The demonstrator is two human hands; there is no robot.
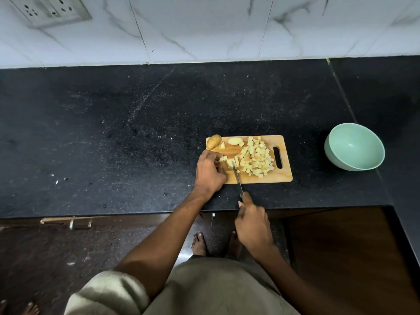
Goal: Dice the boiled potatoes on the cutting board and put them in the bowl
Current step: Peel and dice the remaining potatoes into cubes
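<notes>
A wooden cutting board [263, 178] lies on the black counter. A heap of pale potato cubes [256, 159] covers its middle and right. An unpeeled potato piece [214, 141] sits at the board's far left corner, with a peeled slice [234, 141] beside it. My left hand [210, 171] curls over potato pieces [227, 161] at the board's left edge, holding them down. My right hand [252, 220] grips the handle of a knife [237, 178], whose blade points away from me and meets the pieces beside my left fingers. A mint-green bowl [336, 159] stands to the right, with nothing in it.
The black granite counter [113, 137] stretches far to the left and behind the board. A white marble wall [204, 28] with a socket plate [50, 10] rises at the back. The counter's front edge runs just under my right hand, with a cupboard handle [68, 221] below left.
</notes>
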